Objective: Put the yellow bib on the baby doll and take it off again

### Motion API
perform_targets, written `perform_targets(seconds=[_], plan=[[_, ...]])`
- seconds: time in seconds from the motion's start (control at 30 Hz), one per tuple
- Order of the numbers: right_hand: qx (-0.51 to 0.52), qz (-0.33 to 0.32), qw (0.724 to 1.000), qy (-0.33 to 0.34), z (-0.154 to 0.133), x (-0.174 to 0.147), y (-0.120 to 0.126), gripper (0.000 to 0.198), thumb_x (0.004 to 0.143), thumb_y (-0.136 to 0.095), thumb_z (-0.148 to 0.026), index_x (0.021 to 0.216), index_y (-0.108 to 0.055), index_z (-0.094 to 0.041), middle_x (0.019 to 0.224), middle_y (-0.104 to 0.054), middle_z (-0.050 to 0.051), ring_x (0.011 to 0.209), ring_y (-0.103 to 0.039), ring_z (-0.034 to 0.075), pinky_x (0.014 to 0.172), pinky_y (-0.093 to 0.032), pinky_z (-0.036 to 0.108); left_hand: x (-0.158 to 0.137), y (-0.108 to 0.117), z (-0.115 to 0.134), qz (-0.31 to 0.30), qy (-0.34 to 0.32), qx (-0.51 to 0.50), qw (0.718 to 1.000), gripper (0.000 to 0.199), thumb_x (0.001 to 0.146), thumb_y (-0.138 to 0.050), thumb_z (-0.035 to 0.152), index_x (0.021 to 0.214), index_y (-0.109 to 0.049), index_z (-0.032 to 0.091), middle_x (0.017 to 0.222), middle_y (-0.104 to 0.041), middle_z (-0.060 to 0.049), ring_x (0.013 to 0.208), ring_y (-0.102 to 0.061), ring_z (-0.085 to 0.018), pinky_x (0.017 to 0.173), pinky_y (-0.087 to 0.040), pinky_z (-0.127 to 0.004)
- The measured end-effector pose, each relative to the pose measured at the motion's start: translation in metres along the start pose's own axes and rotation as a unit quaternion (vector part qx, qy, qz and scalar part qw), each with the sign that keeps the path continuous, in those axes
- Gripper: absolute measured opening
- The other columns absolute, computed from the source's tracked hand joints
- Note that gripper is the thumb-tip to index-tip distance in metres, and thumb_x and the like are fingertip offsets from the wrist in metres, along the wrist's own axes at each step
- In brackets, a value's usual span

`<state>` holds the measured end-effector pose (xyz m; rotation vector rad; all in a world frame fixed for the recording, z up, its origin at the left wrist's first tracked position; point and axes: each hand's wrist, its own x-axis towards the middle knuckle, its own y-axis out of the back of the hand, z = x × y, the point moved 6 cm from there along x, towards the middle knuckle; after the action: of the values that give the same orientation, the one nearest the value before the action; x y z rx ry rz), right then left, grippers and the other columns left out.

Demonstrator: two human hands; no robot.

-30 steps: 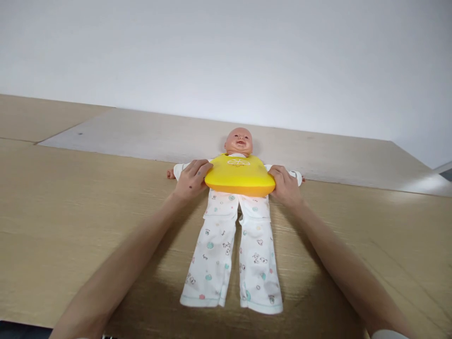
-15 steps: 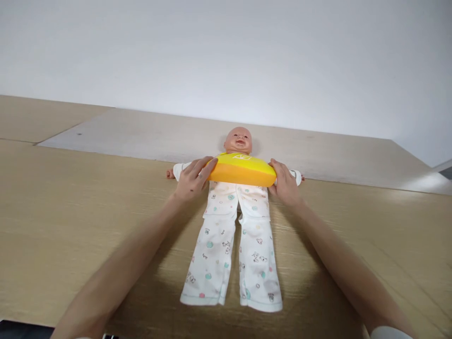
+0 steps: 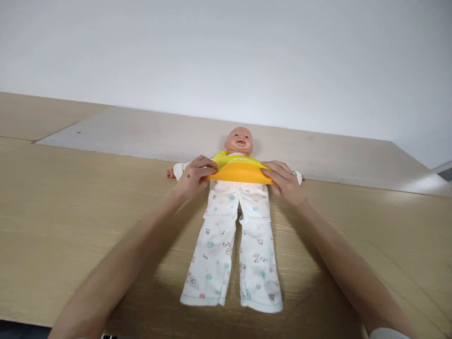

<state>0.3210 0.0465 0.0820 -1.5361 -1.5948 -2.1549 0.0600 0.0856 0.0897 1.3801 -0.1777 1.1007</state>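
Observation:
A baby doll (image 3: pixel 239 141) lies on its back, head toward the wall, arms stretched out sideways. It wears white printed trousers (image 3: pixel 256 249) and white sleeves. Over its chest lies a yellow and orange bib (image 3: pixel 242 173), its lower orange part bulging toward me. My left hand (image 3: pixel 197 175) grips the bib's left edge with fingers curled over it. At the right edge, my right hand (image 3: pixel 284 179) holds the bib in the same way, fingers on top. Both thumbs are mostly hidden.
The doll rests on a wooden table (image 3: pixel 88 221). Behind its head runs a paler strip of board (image 3: pixel 148 134), and beyond that stands a white wall (image 3: pixel 226 56). Something dark (image 3: pixel 21 329) shows below the table's front edge at lower left.
The fingers of both hands have moved inward over the bib's edges. The orange part now looks curved and pressed at its ends, and more yellow shows near the doll's neck.

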Motion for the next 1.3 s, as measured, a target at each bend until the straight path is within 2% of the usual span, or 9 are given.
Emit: perform_targets(seconds=[0.13,0.33,0.43,0.53,0.67,0.9,1.1,1.17,1.3], plan=[[0.099,-0.014,0.995,-0.023,0.004,0.002,-0.005,0.032,0.093,-0.038,-0.015,0.109,-0.065,-0.021,0.117,-0.067,0.006,0.122,-0.054,0.021,0.098,-0.052,0.045,0.002,0.001,-0.006,-0.015,0.047,-0.117,0.992,0.029,0.074,-0.047,0.006,0.078,-0.073,0.018,0.088,-0.075,-0.008,0.088,-0.067,-0.02,0.076,-0.055,-0.032],[0.167,-0.033,0.983,-0.066,0.008,0.002,-0.004,0.041,0.088,-0.04,-0.014,0.124,-0.061,-0.019,0.12,-0.064,0.009,0.115,-0.06,0.019,0.098,-0.052,0.039,0.005,0.007,-0.002,-0.031,0.136,-0.171,0.975,0.033,0.08,-0.055,0.013,0.105,-0.076,0.019,0.097,-0.076,-0.007,0.09,-0.07,-0.019,0.078,-0.055,-0.028],[0.205,-0.063,0.973,-0.079,0.006,0.005,-0.003,0.044,0.089,-0.039,-0.013,0.127,-0.06,-0.022,0.123,-0.063,0.008,0.12,-0.057,0.019,0.104,-0.048,0.041,0.008,0.007,0.003,-0.051,0.13,-0.208,0.968,0.027,0.081,-0.055,0.015,0.091,-0.079,0.019,0.095,-0.077,-0.007,0.086,-0.07,-0.019,0.076,-0.055,-0.028],[0.249,-0.077,0.963,-0.066,0.004,0.008,-0.003,0.035,0.095,-0.037,-0.02,0.114,-0.066,-0.023,0.117,-0.066,0.007,0.118,-0.058,0.018,0.104,-0.048,0.041,0.009,0.003,0.0,-0.064,0.131,-0.239,0.96,0.023,0.079,-0.055,0.016,0.077,-0.078,0.019,0.091,-0.076,-0.008,0.081,-0.069,-0.019,0.074,-0.055,-0.029],[0.253,-0.108,0.96,-0.042,0.002,0.01,-0.005,0.032,0.1,-0.038,-0.029,0.105,-0.069,-0.022,0.125,-0.063,0.008,0.122,-0.056,0.018,0.106,-0.045,0.045,0.008,-0.007,-0.004,-0.095,0.106,-0.286,0.948,0.023,0.075,-0.053,0.015,0.066,-0.073,0.02,0.088,-0.075,-0.008,0.078,-0.068,-0.019,0.07,-0.055,-0.03],[0.263,-0.131,0.955,-0.045,0.001,0.011,-0.009,0.033,0.097,-0.047,-0.039,0.091,-0.073,-0.02,0.125,-0.064,0.008,0.124,-0.051,0.02,0.107,-0.044,0.048,0.008,-0.016,-0.011,-0.106,0.157,-0.259,0.947,0.02,0.065,-0.047,0.015,0.064,-0.067,0.019,0.082,-0.073,-0.007,0.078,-0.066,-0.022,0.071,-0.053,-0.034],[0.27,-0.1,0.956,-0.056,0.006,0.01,-0.011,0.019,0.089,-0.06,-0.034,0.084,-0.071,-0.019,0.114,-0.069,0.006,0.118,-0.054,0.021,0.103,-0.047,0.046,0.011,-0.018,0.0,-0.083,0.149,-0.249,0.953,0.012,0.059,-0.041,0.016,0.056,-0.053,0.018,0.071,-0.066,-0.007,0.07,-0.06,-0.02,0.066,-0.05,-0.034],[0.244,-0.089,0.965,-0.046,0.003,0.01,-0.009,0.018,0.087,-0.061,-0.034,0.091,-0.071,-0.019,0.11,-0.07,0.007,0.119,-0.054,0.022,0.101,-0.048,0.045,0.012,-0.02,0.006,-0.083,0.132,-0.253,0.955,0.009,0.059,-0.04,0.015,0.053,-0.046,0.018,0.07,-0.063,-0.006,0.067,-0.057,-0.019,0.065,-0.049,-0.034],[0.117,-0.101,0.988,-0.03,-0.009,0.014,-0.002,0.042,0.095,-0.044,-0.026,0.136,-0.056,-0.024,0.11,-0.068,0.006,0.113,-0.058,0.02,0.103,-0.045,0.042,0.012,-0.021,0.014,-0.069,0.109,-0.269,0.955,0.014,0.065,-0.043,0.013,0.052,-0.045,0.019,0.089,-0.069,-0.01,0.08,-0.063,-0.021,0.077,-0.052,-0.037]])
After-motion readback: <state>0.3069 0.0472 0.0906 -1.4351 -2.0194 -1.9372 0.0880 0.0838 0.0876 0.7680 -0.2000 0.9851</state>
